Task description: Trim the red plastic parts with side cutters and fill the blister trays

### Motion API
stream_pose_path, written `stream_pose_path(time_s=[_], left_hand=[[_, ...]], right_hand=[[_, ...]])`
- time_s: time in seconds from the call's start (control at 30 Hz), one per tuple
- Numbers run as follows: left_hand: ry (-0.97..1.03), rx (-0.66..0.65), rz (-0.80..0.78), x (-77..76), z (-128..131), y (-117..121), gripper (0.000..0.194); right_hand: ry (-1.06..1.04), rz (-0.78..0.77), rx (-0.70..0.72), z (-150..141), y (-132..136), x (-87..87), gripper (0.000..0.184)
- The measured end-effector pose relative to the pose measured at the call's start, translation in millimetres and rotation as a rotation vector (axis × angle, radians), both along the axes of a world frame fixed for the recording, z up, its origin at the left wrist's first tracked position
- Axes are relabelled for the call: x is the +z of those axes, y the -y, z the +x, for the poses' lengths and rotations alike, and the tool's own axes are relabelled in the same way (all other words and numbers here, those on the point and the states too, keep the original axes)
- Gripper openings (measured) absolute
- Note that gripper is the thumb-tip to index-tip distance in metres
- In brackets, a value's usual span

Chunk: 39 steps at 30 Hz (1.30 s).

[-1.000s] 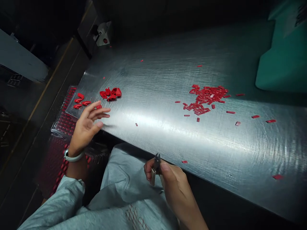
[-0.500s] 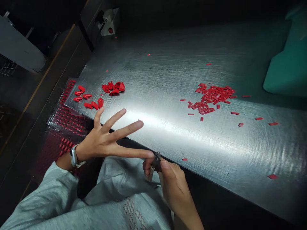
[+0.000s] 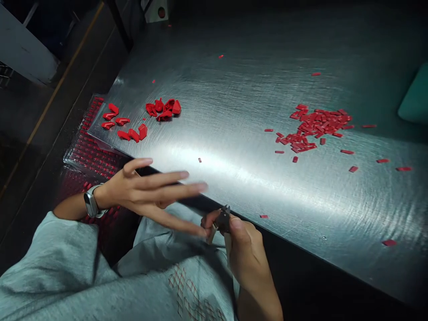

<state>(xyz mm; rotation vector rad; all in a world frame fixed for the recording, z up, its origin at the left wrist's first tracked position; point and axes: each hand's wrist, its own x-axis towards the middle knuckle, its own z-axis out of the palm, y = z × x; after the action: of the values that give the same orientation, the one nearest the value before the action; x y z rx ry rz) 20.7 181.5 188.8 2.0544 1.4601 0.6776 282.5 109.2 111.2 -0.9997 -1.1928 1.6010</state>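
Small nippers [image 3: 223, 220] with dark jaws and pale handles are gripped in my right hand [image 3: 249, 249], just off the front edge of the metal table [image 3: 234, 98]. To their left my left hand [image 3: 143, 191] is spread out with nothing in it, its fingers slightly blurred by motion. One fingertip is close to the nippers; whether it touches my right hand I cannot tell. Beyond my left hand lie several angular red pieces [image 3: 133, 135] and a cluster of crumpled-looking red parts [image 3: 164, 110].
A heap of small flat red pieces [image 3: 321, 122] lies at the table's right, with single ones scattered around it. Clear trays of red parts [image 3: 95, 151] sit beside the table's left end. A green object [image 3: 414, 100] stands at far right, a pale box [image 3: 157, 11] at the back.
My left hand has drawn slightly away from the jaws of the nippers, its fingers still spread. My right hand keeps its hold on the nippers. The whole view has shifted.
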Motion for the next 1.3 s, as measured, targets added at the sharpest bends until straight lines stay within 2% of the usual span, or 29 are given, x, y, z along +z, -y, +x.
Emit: stream_pose_path(time_s=[0.07, 0.1, 0.17, 0.23, 0.4, 0.57, 0.67, 0.73, 0.83, 0.9, 1.0, 1.07, 1.13, 1.3], left_hand=[[-0.119, -0.098, 0.045, 4.4, 4, -13, 0.022], [-0.181, -0.083, 0.109, 5.7, 5, -21, 0.020], [-0.280, 0.060, 0.253, 6.4, 6, -39, 0.022], [-0.380, 0.169, 0.316, 5.2, 7, -57, 0.028], [-0.605, 0.124, 0.218, -1.4, 16, -92, 0.034], [-0.674, 0.113, 0.193, -4.5, 28, -95, 0.023], [-0.516, 0.094, 0.208, -4.0, 31, -81, 0.021], [-0.278, 0.054, 0.177, -4.0, 35, -67, 0.022], [0.137, 0.008, 0.042, -5.6, 49, -44, 0.029], [0.374, 0.002, -0.057, -7.8, 64, -27, 0.024], [0.657, -0.036, -0.159, -13.4, 90, -4, 0.011], [0.755, -0.036, -0.202, -18.9, 106, 9, 0.013], [0.773, -0.038, -0.209, -25.3, 117, 16, 0.019], [0.767, -0.185, -0.123, -36.3, 119, 21, 0.011]], right_hand=[[0.034, -0.010, -0.012, 1, 0, 0.2, 0.060], [0.051, -0.016, -0.016, 2, 0, -0.1, 0.060], [0.072, -0.028, -0.022, 3, 0, -1.0, 0.060], [0.077, -0.029, -0.025, 5, 1, -1.2, 0.059], [0.071, 0.011, -0.028, 7, 1, 0.0, 0.059], [0.059, -0.026, -0.038, 8, 6, -4.8, 0.060], [0.050, -0.029, -0.052, 7, 5, -2.9, 0.061], [0.039, -0.013, -0.056, 5, 2, 2.5, 0.061], [0.000, 0.003, -0.058, -2, -6, 12.3, 0.062], [-0.081, -0.004, -0.079, -9, -12, 16.6, 0.060], [-0.324, -0.065, -0.148, -18, -18, 18.0, 0.049], [-0.477, -0.126, -0.187, -20, -20, 16.6, 0.040], [-0.560, -0.180, -0.186, -19, -19, 14.1, 0.032], [-0.504, -0.239, -0.200, -5, -16, 7.6, 0.021]])
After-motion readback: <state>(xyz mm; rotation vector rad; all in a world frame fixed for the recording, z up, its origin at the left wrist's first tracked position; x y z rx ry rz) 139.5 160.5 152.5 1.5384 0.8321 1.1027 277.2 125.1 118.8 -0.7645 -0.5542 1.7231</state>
